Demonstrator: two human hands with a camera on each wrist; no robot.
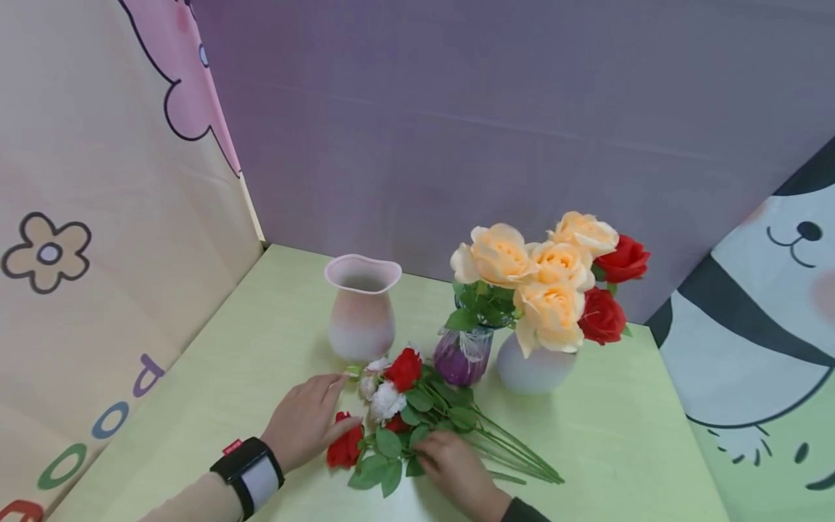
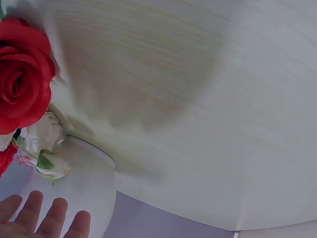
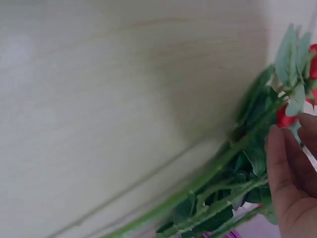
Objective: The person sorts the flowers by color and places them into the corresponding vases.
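Observation:
Several artificial flowers lie in a bunch on the table. Their heads point left: a red rose (image 1: 345,440) at the front, another red rose (image 1: 404,369) and a white flower (image 1: 388,402) behind. The left hand (image 1: 308,419) is beside the front rose, thumb reaching over it in the head view; its fingers are spread in the left wrist view. Among the leaves (image 1: 389,444) the right hand (image 1: 457,467) has its fingertips close beside a green stem (image 3: 218,166). A gap shows between its thumb and fingers in the right wrist view.
Behind the bunch stands a pink-white vase (image 1: 362,319) with a wavy rim. To its right, a purple glass vase (image 1: 462,359) and a round white vase (image 1: 535,366) stand below peach roses (image 1: 551,312) and red roses (image 1: 601,316). Fabric panels (image 1: 457,130) surround the table.

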